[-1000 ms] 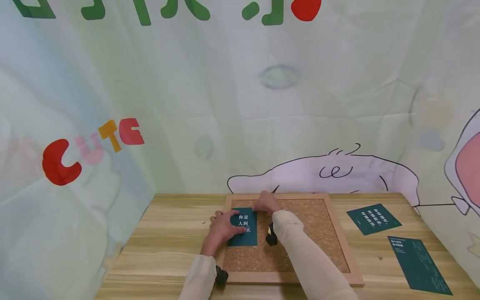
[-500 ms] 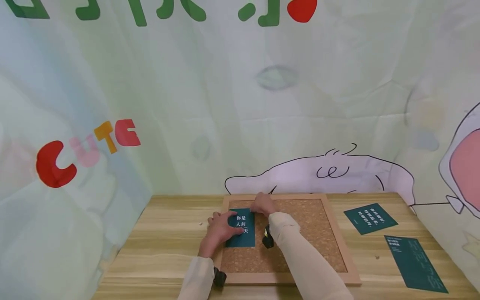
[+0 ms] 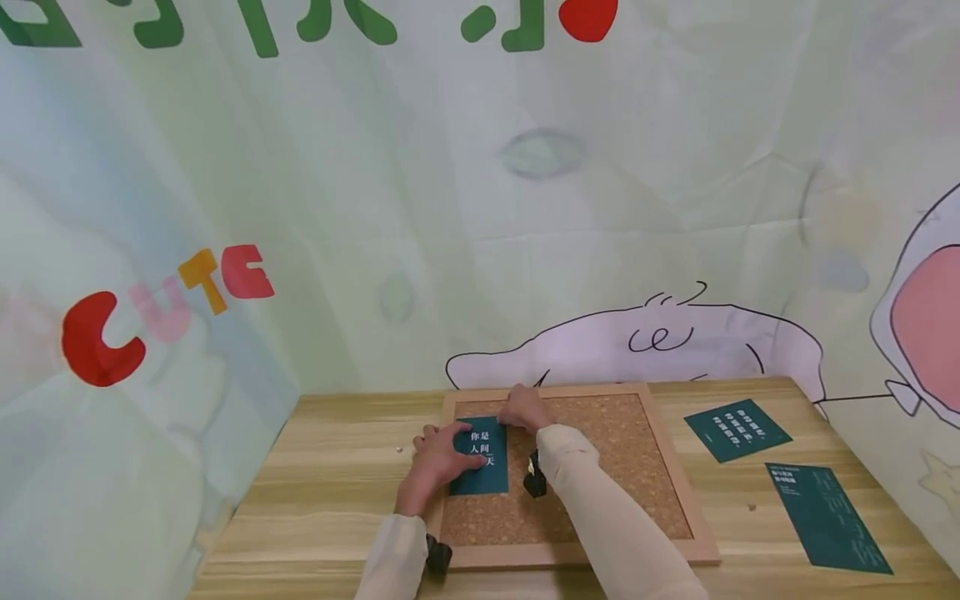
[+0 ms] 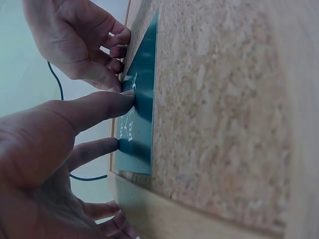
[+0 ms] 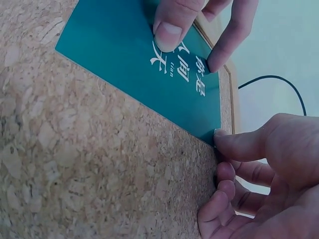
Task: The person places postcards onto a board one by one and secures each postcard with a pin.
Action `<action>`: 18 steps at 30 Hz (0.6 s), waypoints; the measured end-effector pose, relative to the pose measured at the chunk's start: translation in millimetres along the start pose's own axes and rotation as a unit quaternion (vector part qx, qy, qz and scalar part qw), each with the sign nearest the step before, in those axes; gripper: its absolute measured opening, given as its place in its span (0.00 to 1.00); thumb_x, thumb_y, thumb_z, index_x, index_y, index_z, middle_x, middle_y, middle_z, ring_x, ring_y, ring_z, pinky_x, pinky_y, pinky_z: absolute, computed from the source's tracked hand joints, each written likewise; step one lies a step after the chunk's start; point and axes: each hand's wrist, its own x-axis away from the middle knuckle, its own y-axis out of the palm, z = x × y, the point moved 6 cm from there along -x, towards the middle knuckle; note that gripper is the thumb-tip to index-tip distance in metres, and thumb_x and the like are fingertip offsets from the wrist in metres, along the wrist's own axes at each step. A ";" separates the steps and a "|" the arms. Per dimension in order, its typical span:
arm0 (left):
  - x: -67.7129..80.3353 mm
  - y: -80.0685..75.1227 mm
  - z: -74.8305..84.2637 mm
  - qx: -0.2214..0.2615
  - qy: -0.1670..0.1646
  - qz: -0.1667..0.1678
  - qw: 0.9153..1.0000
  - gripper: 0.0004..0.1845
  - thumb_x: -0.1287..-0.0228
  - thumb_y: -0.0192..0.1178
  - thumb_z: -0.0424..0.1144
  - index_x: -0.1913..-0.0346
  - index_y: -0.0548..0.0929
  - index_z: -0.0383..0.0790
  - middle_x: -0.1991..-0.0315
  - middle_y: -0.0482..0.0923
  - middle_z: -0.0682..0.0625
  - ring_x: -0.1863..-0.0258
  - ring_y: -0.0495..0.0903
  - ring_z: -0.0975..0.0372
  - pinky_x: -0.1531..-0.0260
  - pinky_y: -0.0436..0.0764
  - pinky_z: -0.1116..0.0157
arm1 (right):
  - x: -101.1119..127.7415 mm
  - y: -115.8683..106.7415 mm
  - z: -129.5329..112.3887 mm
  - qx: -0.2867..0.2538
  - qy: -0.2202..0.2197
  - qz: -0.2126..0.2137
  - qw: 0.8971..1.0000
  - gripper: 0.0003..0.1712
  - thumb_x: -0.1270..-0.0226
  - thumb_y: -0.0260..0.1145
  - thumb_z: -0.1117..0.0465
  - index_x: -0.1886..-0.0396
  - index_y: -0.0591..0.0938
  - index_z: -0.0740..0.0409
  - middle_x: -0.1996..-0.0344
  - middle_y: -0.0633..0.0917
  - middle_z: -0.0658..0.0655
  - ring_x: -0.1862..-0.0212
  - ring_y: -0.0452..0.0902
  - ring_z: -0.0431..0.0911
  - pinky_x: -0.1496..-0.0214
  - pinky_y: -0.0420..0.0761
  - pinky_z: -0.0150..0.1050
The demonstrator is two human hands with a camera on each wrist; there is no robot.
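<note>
A dark green card [image 3: 491, 479] with white characters lies on the upper left of a wood-framed corkboard [image 3: 615, 467]. My left hand [image 3: 437, 457] comes over the card's left side. Its thumb and a fingertip press on the card's face in the right wrist view, while the other fingers spread past the frame. At the card's top right corner is my right hand [image 3: 527, 408]. Its thumb [image 5: 237, 144] meets the corner and its other fingers curl below. Whatever lies under that thumb is hidden.
Two more green cards, one tilted [image 3: 738, 429] and one lower [image 3: 828, 517], lie on the wooden table [image 3: 330, 467] right of the board. A tiny pale object [image 3: 399, 450] sits left of it, and another small object [image 3: 752, 507] sits right. A printed backdrop [image 3: 375, 208] hangs behind.
The head view has shifted slightly. Both hands and the card keep nearly the same places on the board.
</note>
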 end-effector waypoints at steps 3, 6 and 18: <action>0.2 0.6 0.7 -0.001 0.000 -0.001 1.000 0.36 0.42 0.78 0.50 0.31 0.79 0.45 0.42 0.66 0.33 0.42 0.62 0.39 0.47 0.75 0.39 | -0.6 0.7 1.8 0.003 -0.001 -0.001 1.000 0.18 0.33 0.69 0.63 0.48 0.82 0.70 0.58 0.84 0.64 0.59 0.78 0.55 0.50 0.81 0.50; 0.6 1.7 0.0 -0.004 -0.003 -0.002 1.000 0.36 0.42 0.78 0.50 0.31 0.79 0.45 0.43 0.66 0.33 0.42 0.62 0.39 0.47 0.74 0.39 | -0.6 2.2 4.1 -0.004 0.001 -0.004 1.000 0.18 0.32 0.69 0.63 0.47 0.82 0.70 0.57 0.83 0.64 0.57 0.78 0.55 0.47 0.81 0.51; -4.9 0.5 -1.5 -0.015 -0.004 -0.004 1.000 0.36 0.42 0.78 0.50 0.31 0.79 0.46 0.42 0.66 0.32 0.43 0.63 0.39 0.47 0.74 0.38 | -6.2 1.7 15.4 -0.080 -0.042 -0.042 0.995 0.11 0.28 0.71 0.58 0.66 0.81 0.59 0.76 0.75 0.53 0.75 0.70 0.46 0.74 0.67 0.37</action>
